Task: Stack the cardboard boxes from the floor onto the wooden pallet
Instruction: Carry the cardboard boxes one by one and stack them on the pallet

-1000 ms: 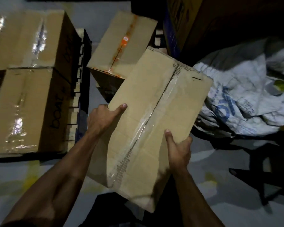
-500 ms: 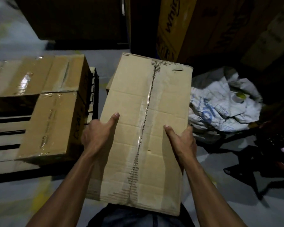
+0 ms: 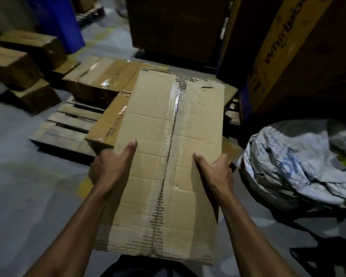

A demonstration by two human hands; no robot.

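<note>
tall carton (image 3: 288, 56): probably "whirlpool".

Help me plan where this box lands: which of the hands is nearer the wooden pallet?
Left. The left hand grips the carried box on the side facing the wooden pallet; the right hand grips the opposite side, beside the white sack.

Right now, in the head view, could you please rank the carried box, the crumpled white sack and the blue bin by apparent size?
1. Carried box, though nearness to the camera inflates it.
2. Crumpled white sack.
3. Blue bin, partly cropped and farther off.
</note>
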